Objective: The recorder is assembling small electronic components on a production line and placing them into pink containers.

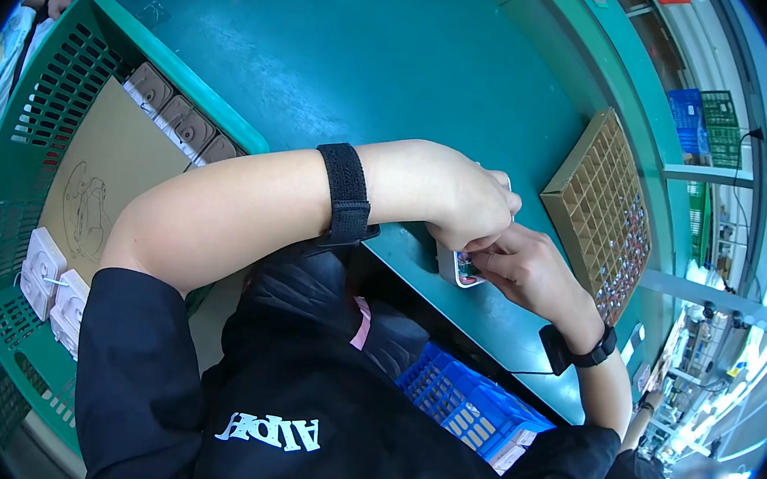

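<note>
Green bench (373,63): left hand (477,204) grips a white casing (447,264); right hand (533,271) touches it, hold unclear; exposed innards (466,270) suggest unfinished work.

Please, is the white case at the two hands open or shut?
Open, at least at the near end: coloured parts show inside the white case. The left hand hides much of the rest.

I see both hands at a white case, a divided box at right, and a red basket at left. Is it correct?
Not quite: the head view shows a green basket, not red. The left hand, right hand, case and box are as you say.
</note>
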{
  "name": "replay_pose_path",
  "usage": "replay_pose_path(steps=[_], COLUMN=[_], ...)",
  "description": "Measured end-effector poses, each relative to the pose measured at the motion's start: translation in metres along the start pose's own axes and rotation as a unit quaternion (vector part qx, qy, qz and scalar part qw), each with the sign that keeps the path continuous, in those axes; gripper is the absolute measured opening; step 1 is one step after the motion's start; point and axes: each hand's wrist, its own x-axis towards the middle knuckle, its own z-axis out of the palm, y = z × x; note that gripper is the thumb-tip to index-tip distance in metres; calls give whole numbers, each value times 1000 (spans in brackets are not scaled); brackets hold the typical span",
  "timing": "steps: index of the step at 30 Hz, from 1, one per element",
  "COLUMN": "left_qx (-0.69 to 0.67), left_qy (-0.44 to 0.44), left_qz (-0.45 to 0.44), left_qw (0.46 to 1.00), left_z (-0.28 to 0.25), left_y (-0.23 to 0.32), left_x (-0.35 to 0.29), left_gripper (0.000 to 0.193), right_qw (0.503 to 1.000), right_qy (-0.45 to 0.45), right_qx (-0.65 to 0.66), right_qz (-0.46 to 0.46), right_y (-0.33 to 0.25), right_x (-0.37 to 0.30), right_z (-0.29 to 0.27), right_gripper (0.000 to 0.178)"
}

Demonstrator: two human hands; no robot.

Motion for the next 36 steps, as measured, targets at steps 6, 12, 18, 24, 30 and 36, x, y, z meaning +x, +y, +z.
replay_pose_path(steps=[6,12,18,24,30,36], left_qx=[-12,18,0,179,235,253], left_qy=[-15,-49,-25,38,311,329], left_qz=[-10,-24,18,43,-99,-346], left_qw=[1000,998,1000,982,916,841], left_z=[-2,-2,-7,-18,-114,-166], left_y=[4,-1,2,-17,-157,-259], left_x=[2,6,0,15,35,-48], left_gripper=[15,13,14,19,36,47], right_qw=[999,987,986,939,859,669], right_qy=[-20,-42,38,271,360,430], right_qx=[-40,-140,-164,-126,-136,-149], right_qz=[17,69,11,171,338,587], right_y=[-7,-14,-22,-47,-76,-155], right_x=[7,18,4,-88,-193,-370], right_z=[-1,18,-6,-19,3,66], right_gripper=[30,29,27,17,15,11])
